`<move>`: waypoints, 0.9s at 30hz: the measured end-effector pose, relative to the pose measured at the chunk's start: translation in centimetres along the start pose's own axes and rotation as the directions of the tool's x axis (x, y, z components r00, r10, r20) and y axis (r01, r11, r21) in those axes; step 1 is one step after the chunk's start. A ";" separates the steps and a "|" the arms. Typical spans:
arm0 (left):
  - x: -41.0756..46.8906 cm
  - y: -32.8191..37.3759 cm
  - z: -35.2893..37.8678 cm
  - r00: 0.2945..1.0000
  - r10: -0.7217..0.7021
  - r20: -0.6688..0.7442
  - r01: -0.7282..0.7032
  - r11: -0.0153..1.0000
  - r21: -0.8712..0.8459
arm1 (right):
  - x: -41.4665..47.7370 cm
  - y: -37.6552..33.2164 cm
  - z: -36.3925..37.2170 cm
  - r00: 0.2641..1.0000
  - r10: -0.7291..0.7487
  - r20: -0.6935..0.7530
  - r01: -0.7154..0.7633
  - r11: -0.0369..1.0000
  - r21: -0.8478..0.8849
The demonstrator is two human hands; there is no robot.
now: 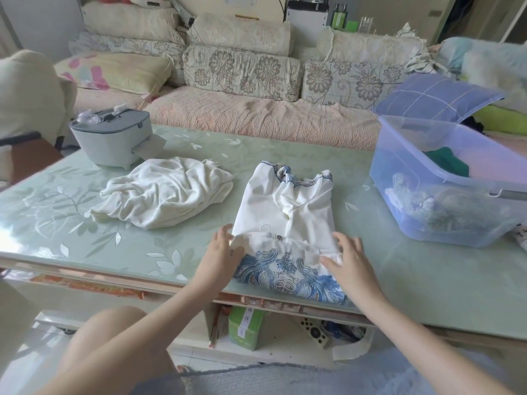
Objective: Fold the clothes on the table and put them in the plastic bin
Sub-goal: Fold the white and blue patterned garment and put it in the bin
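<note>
A white garment with blue print lies lengthwise on the pale green table, its hem folded up near the front edge. My left hand grips the left side of that folded hem. My right hand lies on the right side with fingers spread, the thumb on the cloth. A crumpled cream garment sits to the left, untouched. The clear plastic bin stands at the table's right end, holding a green piece and some pale folded clothes.
A grey lidded appliance stands at the back left of the table. A floral sofa runs behind the table. A blue checked pillow rests behind the bin. A shelf under the table holds a green box and a remote.
</note>
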State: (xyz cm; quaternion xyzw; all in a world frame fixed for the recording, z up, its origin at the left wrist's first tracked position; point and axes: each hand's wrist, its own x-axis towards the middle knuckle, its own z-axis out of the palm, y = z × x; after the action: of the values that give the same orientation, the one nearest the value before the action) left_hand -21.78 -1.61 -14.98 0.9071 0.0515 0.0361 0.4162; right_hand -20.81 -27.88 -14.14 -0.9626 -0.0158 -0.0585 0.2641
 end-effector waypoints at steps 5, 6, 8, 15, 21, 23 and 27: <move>-1.9 -0.4 -1.1 0.757 0.631 0.169 -0.649 0.699 0.302 | -1.8 1.0 -1.3 0.872 -0.465 0.153 0.477 0.878 -0.046; -1.9 -0.9 -1.0 0.704 0.650 0.287 -0.709 0.614 0.348 | -2.1 1.2 -1.4 0.828 -0.490 0.272 0.525 0.848 -0.070; -1.4 -2.0 -0.8 0.662 0.626 0.412 -0.748 0.518 0.415 | -2.0 1.9 -1.2 0.765 -0.501 0.405 0.602 0.779 -0.173; 0.5 -2.8 -1.3 0.737 0.525 0.426 -0.645 0.735 0.210 | -0.8 2.9 -1.0 0.792 -0.467 0.394 0.491 0.870 0.045; 1.4 -3.0 -1.6 0.750 0.552 0.364 -0.646 0.730 0.223 | -1.0 3.3 -1.3 0.789 -0.468 0.398 0.468 0.878 0.104; 1.2 -2.9 -1.8 0.748 0.559 0.358 -0.651 0.721 0.236 | -1.4 3.5 -1.3 0.800 -0.465 0.379 0.453 0.883 0.125; 0.6 -3.0 -1.8 0.764 0.534 0.363 -0.635 0.721 0.276 | -1.5 3.6 -1.4 0.819 -0.444 0.364 0.437 0.893 0.107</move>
State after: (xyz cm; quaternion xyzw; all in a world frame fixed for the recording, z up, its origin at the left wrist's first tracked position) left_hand -21.55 1.80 -16.04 0.9355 -0.2884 0.0379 0.2006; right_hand -22.24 -31.67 -14.93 -0.9230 -0.2890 0.0693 0.2444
